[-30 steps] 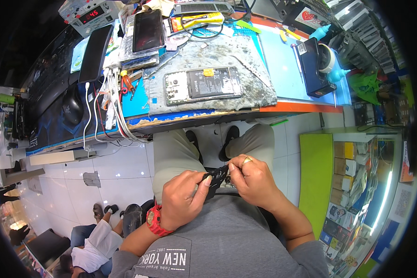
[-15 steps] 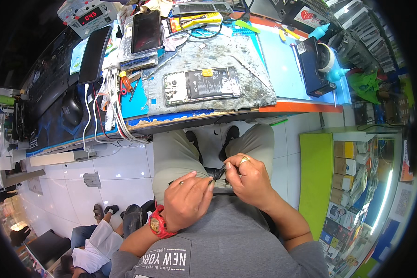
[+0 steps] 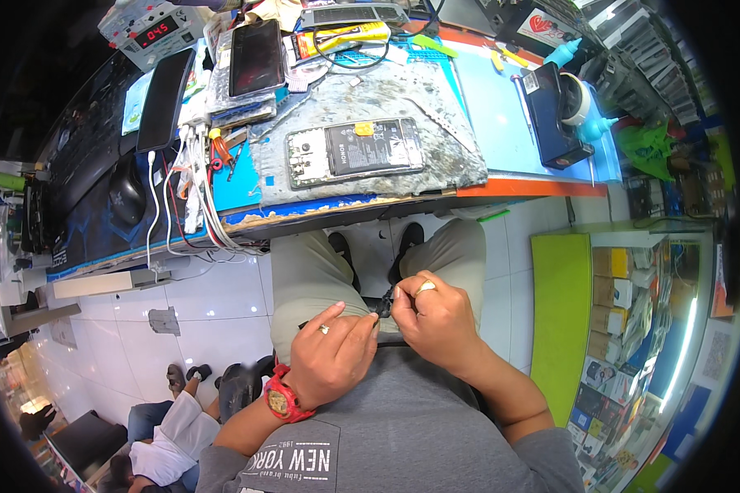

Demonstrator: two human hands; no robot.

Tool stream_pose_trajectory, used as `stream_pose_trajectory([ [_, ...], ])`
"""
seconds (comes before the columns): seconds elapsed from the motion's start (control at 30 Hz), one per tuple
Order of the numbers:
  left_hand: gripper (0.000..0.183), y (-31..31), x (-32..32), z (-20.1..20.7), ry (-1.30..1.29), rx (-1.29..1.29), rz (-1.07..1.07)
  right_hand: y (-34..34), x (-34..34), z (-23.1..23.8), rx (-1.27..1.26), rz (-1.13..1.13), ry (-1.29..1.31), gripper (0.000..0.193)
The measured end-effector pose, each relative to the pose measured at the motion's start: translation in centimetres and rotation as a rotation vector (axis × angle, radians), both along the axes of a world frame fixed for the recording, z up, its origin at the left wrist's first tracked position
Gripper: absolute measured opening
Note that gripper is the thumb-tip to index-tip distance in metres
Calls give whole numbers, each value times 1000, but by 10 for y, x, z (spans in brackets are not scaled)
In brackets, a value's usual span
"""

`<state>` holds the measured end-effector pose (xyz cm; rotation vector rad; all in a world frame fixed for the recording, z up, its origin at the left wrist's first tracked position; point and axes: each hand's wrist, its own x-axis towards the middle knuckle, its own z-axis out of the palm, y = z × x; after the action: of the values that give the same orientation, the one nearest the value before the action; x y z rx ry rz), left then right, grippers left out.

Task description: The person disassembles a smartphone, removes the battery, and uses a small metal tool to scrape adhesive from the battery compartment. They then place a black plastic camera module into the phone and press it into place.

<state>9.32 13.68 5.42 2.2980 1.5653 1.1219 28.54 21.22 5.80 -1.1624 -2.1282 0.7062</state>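
Over my lap, both hands work at a small, crumpled black piece whose kind I cannot make out. My left hand, a ring on one finger and a red watch at the wrist, pinches its near left end. My right hand, also ringed, has thumb and forefinger closed on its right side. Beyond them on the bench, an opened phone lies with its battery and inner parts exposed, on a stained grey mat. A thin pale tool lies on the mat to its right.
Left of the mat are a mouse, white cables, orange-handled pliers and two dark-screened phones, one upright-lying phone on a stack. A power supply stands behind. At right sit a black box and a green-edged display case.
My right hand has shifted slightly left and its fingers have curled in more around the black piece. The left hand stays nearly in place. The whole bench view has shifted slightly.
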Motion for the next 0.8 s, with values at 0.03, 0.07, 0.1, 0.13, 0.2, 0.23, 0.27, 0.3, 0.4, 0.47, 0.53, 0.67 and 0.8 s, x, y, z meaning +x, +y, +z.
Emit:
stream_pose_trajectory([
  [0.03, 22, 0, 0, 0, 7, 3, -2, 0, -2, -2, 27, -8, -10, 7],
  [0.07, 21, 0, 1, 0, -32, -19, 14, 0, -2, -3, 23, -16, 5, 8],
  [0.1, 20, 1, 1, 1, -71, -41, 30, 1, -3, -4, 20, -24, 21, 10],
  [0.13, 19, 1, 1, 2, -109, -62, 46, 1, -4, -5, 17, -32, 36, 12],
  [0.2, 16, -2, -4, 12, -381, -370, 125, -1, 3, -5, -271, -52, 178, 10],
  [0.23, 15, -4, -6, 15, -517, -524, 165, -1, 6, -5, -415, -61, 249, 10],
  [0.27, 15, -5, -6, 13, -694, -611, 189, 0, 8, -4, -544, -60, 342, 8],
  [0.3, 15, -6, -6, 7, -873, -695, 213, 0, 9, -1, -674, -58, 435, 7],
  [0.4, 19, -7, -8, 1, -1194, -827, 217, 2, 16, -1, -902, -28, 660, 8],
  [0.47, 19, -6, -12, -10, -1294, -851, 206, 5, 21, -2, -954, 0, 792, 10],
  [0.53, 20, -4, -12, -10, -1353, -839, 222, 8, 25, -4, -963, 33, 923, 13],
  [0.67, 22, -2, -12, -16, -1421, -811, 210, 10, 48, -17, -839, 1, 609, 19],
  [0.8, 22, 1, -12, -13, -1411, -803, 218, 7, 38, -16, -700, -104, 366, 9],
])
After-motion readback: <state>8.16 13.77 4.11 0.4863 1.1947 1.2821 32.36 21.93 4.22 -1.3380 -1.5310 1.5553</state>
